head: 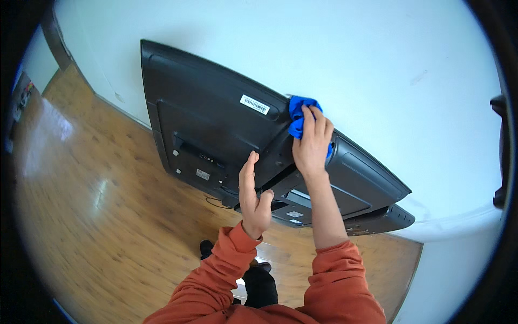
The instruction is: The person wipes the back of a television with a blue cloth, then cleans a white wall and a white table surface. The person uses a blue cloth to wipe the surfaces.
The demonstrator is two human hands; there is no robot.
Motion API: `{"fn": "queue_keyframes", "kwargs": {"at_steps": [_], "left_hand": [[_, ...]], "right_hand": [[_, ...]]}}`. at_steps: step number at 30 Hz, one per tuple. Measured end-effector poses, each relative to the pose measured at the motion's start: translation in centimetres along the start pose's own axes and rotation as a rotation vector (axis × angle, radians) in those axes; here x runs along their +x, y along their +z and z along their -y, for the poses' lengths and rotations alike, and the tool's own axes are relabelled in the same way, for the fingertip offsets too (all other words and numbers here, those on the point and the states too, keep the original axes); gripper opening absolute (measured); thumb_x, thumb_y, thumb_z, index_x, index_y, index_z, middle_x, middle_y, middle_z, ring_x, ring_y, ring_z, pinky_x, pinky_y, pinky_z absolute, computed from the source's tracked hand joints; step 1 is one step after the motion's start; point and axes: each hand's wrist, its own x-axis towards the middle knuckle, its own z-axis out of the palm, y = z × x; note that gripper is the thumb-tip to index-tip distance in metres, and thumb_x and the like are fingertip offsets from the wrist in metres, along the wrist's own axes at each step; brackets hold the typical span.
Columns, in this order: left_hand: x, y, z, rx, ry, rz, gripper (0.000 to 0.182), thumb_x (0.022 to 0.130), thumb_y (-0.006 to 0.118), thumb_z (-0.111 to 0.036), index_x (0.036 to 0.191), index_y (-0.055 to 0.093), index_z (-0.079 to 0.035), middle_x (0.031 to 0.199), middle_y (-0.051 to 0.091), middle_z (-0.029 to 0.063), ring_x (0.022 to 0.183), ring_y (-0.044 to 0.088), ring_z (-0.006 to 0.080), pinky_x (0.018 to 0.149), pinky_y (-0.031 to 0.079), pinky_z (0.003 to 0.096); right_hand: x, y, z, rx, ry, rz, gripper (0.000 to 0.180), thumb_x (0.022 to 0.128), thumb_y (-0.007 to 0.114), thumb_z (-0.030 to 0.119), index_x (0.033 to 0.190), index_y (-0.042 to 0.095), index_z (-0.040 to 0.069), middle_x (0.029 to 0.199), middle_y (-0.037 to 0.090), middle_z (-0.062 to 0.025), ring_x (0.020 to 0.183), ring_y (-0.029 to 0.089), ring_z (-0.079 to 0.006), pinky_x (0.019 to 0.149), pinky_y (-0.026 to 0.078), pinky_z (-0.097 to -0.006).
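A black flat-screen television (202, 121) leans against the wall with its rear casing facing me. My right hand (311, 146) presses a crumpled blue cloth (299, 113) against the top edge, near the middle of the casing. Part of the cloth is hidden under the palm. My left hand (255, 198) holds nothing; its fingers lie close together with the thumb apart, in front of the casing's lower middle. Whether it touches the plastic I cannot tell. A white barcode label (254, 104) sits near the top edge, left of the cloth.
A second black panel (380, 220) shows beside the television's lower right end. A thin black cable (214, 202) hangs by its lower edge over the wooden floor (101, 235). Behind stands a white wall (384, 73). A dark object (502, 154) is at the right rim.
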Motion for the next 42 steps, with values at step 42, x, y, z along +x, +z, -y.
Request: {"fn": "queue_keyframes", "kwargs": {"at_steps": [42], "left_hand": [[27.9,-22.8,1.3,0.796,0.079,0.118,0.087,0.079,0.062,0.004,0.16,0.032,-0.007,0.161,0.031,0.0243,0.148,0.032,0.047,0.119,0.036,0.049]], "right_hand": [[12.9,11.0,18.1,0.27,-0.124,0.264,0.077,0.086,0.078,0.039,0.147,0.049,0.001,0.142,0.051,-0.0172,0.127,0.048,-0.0423,0.109,0.042,-0.0489]]}}
